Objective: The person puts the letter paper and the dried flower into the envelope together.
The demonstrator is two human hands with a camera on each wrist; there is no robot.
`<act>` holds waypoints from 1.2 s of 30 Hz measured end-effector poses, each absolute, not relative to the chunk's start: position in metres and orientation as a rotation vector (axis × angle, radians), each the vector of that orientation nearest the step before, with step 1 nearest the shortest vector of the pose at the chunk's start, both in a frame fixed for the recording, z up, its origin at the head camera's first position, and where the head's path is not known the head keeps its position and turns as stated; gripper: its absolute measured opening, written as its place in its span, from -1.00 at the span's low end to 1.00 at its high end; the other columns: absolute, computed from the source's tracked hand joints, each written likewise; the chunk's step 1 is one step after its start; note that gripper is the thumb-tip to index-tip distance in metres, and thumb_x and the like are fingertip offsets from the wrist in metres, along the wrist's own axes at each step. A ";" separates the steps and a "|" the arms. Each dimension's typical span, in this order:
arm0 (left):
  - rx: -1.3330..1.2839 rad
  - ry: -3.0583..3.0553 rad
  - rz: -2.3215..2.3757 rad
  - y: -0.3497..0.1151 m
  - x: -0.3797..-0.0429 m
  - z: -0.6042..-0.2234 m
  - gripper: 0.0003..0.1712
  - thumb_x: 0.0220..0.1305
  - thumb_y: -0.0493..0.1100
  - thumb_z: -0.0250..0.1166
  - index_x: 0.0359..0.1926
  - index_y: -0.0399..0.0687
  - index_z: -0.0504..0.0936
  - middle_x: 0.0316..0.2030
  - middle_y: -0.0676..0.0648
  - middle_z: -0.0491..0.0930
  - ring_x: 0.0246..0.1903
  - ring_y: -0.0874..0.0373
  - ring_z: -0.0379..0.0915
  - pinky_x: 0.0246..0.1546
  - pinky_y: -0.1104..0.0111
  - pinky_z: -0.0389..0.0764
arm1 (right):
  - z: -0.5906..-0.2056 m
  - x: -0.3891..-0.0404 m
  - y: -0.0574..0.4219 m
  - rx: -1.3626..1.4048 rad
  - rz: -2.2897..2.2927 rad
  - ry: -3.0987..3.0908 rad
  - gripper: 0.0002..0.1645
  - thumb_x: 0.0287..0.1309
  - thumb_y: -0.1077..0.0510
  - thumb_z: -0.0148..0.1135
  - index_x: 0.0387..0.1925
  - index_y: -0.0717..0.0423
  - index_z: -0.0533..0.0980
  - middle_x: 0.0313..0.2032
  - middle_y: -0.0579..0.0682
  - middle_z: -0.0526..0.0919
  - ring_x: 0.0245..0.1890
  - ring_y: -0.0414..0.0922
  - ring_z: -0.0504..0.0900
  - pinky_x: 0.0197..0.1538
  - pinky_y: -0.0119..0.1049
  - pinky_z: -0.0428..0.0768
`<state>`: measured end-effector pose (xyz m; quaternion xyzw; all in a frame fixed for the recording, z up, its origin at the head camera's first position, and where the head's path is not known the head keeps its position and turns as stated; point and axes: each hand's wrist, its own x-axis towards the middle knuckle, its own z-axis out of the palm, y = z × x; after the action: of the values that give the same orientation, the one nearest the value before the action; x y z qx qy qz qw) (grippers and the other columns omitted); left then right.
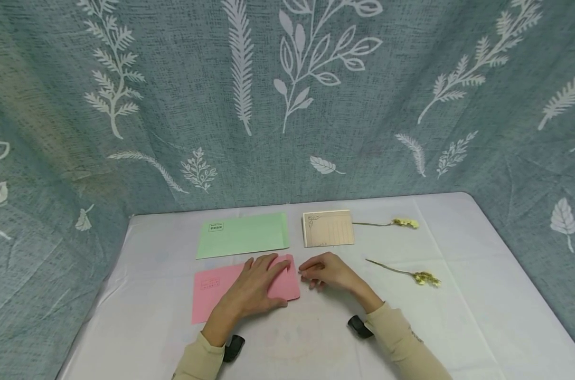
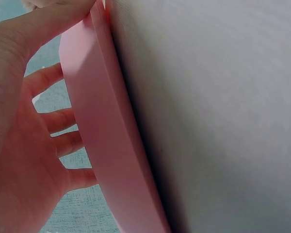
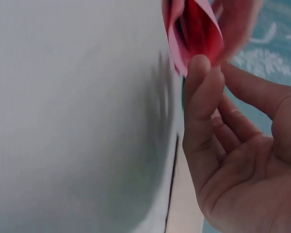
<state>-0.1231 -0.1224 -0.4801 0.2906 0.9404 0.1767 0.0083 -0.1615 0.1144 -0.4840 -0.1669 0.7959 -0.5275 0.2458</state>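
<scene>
A pink envelope (image 1: 287,287) lies slantwise near the middle of the table. My left hand (image 1: 256,285) spans its right part and grips it, thumb at the near edge and fingers at the far edge. In the left wrist view, those fingers (image 2: 70,143) meet the pink paper (image 2: 106,121) along one side. The right hand (image 1: 330,272) is at the right end, thumb and fingertips pinched together at the lip. In the right wrist view, the envelope's mouth (image 3: 201,29) gapes, with the right fingertips (image 3: 200,63) overlapping its rim.
Behind the pink envelope lies a green envelope (image 1: 244,235). A small stack of lined, tan notepaper (image 1: 330,229) is to its right. Two stems of dried yellow flowers, one farther back (image 1: 403,223) and one nearer (image 1: 425,278), lie on the right. A leaf-patterned curtain (image 1: 363,121) hangs behind the table.
</scene>
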 end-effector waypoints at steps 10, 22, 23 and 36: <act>0.903 2.939 0.541 -0.122 -0.124 -0.482 -0.04 -0.10 0.18 0.54 0.34 0.04 0.42 0.27 -0.24 0.36 0.30 -0.11 0.25 0.29 -0.19 0.20 | -0.471 -0.175 0.157 -0.381 -1.433 2.286 -0.65 0.29 0.20 0.24 -0.02 0.41 0.59 -0.29 0.22 0.73 -0.40 -0.03 0.70 -0.38 -0.23 0.66; 0.933 2.931 0.537 -0.123 -0.125 -0.481 -0.06 -0.08 0.18 0.53 0.33 0.01 0.43 0.27 -0.25 0.35 0.30 -0.13 0.25 0.27 -0.22 0.21 | -0.466 -0.170 0.194 -0.287 -1.454 2.417 -0.65 0.29 0.21 0.25 -0.02 0.41 0.59 -0.26 0.23 0.71 -0.39 0.01 0.68 -0.36 -0.21 0.66; 0.933 2.933 0.537 -0.122 -0.125 -0.481 -0.06 -0.08 0.18 0.54 0.33 0.01 0.43 0.27 -0.25 0.36 0.30 -0.13 0.25 0.27 -0.21 0.21 | -0.466 -0.169 0.198 -0.282 -1.447 2.429 -0.64 0.29 0.20 0.24 -0.01 0.42 0.58 -0.25 0.23 0.71 -0.38 0.01 0.69 -0.36 -0.20 0.66; 0.921 2.932 0.568 -0.121 -0.124 -0.484 -0.06 -0.09 0.17 0.54 0.34 0.05 0.42 0.27 -0.25 0.36 0.30 -0.13 0.24 0.29 -0.21 0.19 | -0.453 -0.164 0.260 -0.135 -1.368 2.512 -0.55 0.33 0.14 0.22 0.09 0.42 0.52 -0.22 0.25 0.70 -0.28 0.03 0.69 -0.27 -0.17 0.69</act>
<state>-0.1240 -0.1214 -0.4840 0.2946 0.9382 0.1816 0.0083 -0.1638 0.2602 -0.4526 -0.0468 0.8688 -0.4731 0.1385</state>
